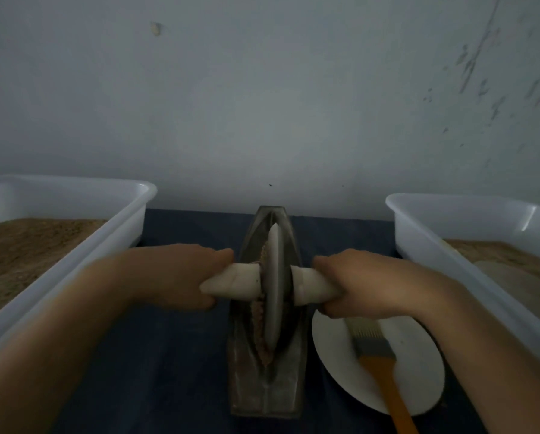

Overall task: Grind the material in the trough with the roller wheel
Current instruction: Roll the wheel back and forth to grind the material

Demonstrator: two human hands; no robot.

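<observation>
Dark cloth (174,371): pale roller wheel (275,283) upright in trough (267,393), brownish material (261,333) alongside.

There is one camera, worn on the person's head. It looks forward and down toward 12 o'clock, at the wall (262,104). It is close above the table (174,371). A tub (74,239) sits at 9 o'clock.

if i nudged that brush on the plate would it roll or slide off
The brush probably slides rather than rolls: its head looks flat and wide. The plate looks smooth, so little grip. Its orange handle overhangs the rim toward the viewer, so it may tip off that way.
</observation>
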